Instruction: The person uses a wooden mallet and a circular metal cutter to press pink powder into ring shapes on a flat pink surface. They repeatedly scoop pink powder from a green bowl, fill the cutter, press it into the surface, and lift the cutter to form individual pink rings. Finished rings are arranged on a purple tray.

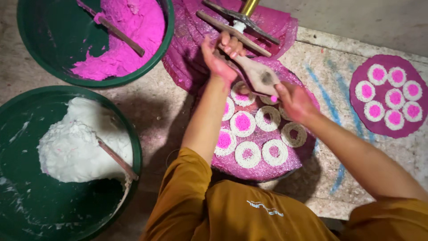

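Observation:
My left hand [219, 57] grips the upper end of a wooden spoon-like paddle [258, 75] that slants down to the right. My right hand [294, 101] touches its lower end, with a dab of pink paste on a fingertip. Below them lies a round magenta mat [263, 172] holding several white dough rings [247, 154]. Some rings have pink centres [242, 122]; others are hollow.
A green basin [40, 58] of pink paste with a stick stands at top left. A second green basin [26, 209] of white dough with a stick is at lower left. A wooden press [238, 22] sits behind the mat. Another magenta mat [392, 129] with filled rings lies at right.

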